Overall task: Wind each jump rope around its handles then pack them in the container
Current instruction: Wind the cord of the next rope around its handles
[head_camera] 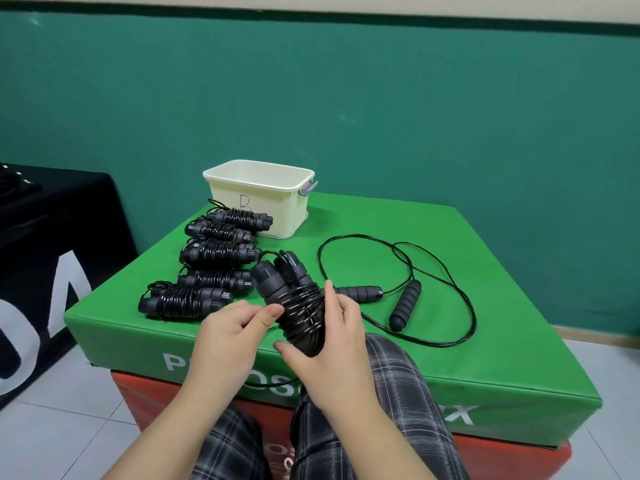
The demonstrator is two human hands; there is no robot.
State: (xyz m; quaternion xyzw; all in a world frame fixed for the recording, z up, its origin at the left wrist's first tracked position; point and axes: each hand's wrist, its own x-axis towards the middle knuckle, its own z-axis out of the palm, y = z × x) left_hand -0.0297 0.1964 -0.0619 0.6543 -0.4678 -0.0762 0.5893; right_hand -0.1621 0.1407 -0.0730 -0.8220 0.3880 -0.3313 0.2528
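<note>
A black jump rope [294, 299], its cord coiled round its two handles, is held above the near edge of the green box [485, 341]. My right hand [329, 351] grips the lower end of the bundle. My left hand [235, 327] pinches the cord at the bundle's left side. Several wound jump ropes [214, 252] lie in a row on the left of the box. One loose jump rope [405, 304] is spread out on the right. A cream container [259, 199] stands at the back of the box.
The green box sits on a red box [519, 455]. A black box with white lettering [52, 271] stands to the left. A green wall is behind. My knees in plaid trousers [398, 393] are against the box's front. The floor is tiled.
</note>
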